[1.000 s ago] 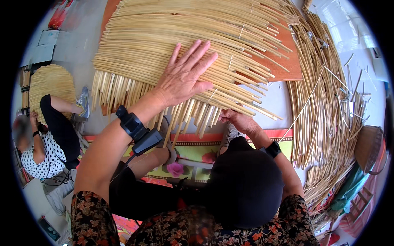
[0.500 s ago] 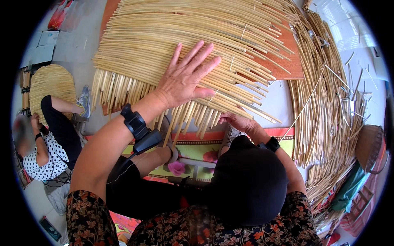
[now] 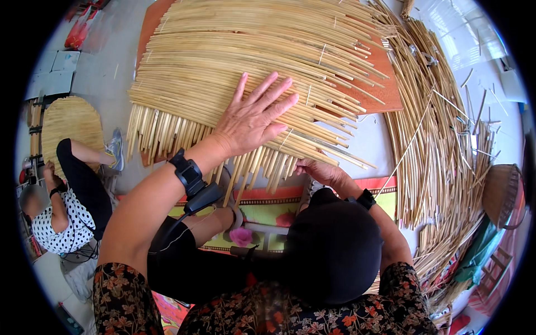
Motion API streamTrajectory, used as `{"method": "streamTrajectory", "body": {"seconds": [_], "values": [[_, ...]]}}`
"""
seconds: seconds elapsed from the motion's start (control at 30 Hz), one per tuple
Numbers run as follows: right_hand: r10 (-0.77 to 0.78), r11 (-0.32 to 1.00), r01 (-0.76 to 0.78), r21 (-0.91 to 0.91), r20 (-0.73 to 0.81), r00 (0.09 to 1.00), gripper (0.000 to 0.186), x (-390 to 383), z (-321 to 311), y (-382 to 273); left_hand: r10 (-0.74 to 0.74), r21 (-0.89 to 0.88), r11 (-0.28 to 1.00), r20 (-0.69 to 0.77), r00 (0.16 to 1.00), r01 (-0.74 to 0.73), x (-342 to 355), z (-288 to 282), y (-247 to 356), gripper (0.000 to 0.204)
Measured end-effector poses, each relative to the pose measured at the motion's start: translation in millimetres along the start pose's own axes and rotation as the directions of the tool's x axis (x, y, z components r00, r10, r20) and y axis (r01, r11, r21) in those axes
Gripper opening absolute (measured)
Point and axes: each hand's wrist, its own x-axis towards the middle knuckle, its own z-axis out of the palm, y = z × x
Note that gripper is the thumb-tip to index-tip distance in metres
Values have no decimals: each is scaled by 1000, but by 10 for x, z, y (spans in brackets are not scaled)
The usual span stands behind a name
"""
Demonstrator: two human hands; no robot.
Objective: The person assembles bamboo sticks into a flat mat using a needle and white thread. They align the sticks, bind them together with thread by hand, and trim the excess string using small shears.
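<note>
A wide mat of pale straw-coloured stalks (image 3: 206, 61), laid side by side and tied with white thread, spreads out in front of me. My left hand (image 3: 251, 120) rests flat on its near part, fingers spread. Under the near edge, a row of shorter stalks (image 3: 167, 128) runs crosswise and sticks out toward me. At that edge, right of the protruding ends, my right hand (image 3: 324, 170) has its fingers pinched together. What they grip is too small and partly hidden to make out.
An orange-brown board (image 3: 385, 84) lies under the mat. Loose stalks (image 3: 416, 145) are heaped along the right, beside a brown basket (image 3: 499, 192). At the left a person in a dotted top (image 3: 61, 220) sits by an oval stalk mat (image 3: 72, 125). Flowered cloth (image 3: 262, 209) covers the floor near my legs.
The whole view has shifted slightly, so the mat appears a little lower. My left hand stays flat on the mat, and my right hand keeps its pinch at the near edge.
</note>
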Motion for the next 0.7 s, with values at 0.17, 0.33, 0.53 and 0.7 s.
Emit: {"method": "streamTrajectory", "body": {"seconds": [0.17,0.33,0.53,0.7], "values": [[22,1000,-22,10,-5,1000,14,-5,33,4,39,-37,999,-28,999,-40,-35,4,-38,73],[-20,999,20,41,-3,1000,16,31,-7,23,56,-62,996,-30,998,-58,-15,7,-47,82],[-3,998,-3,-66,-83,997,10,130,-21,294,47,-49,998,-15,999,-47,4,8,-25,83],[-54,980,39,-193,-70,996,13,133,-85,427,34,-39,999,-18,999,-35,19,48,-8,83]]}}
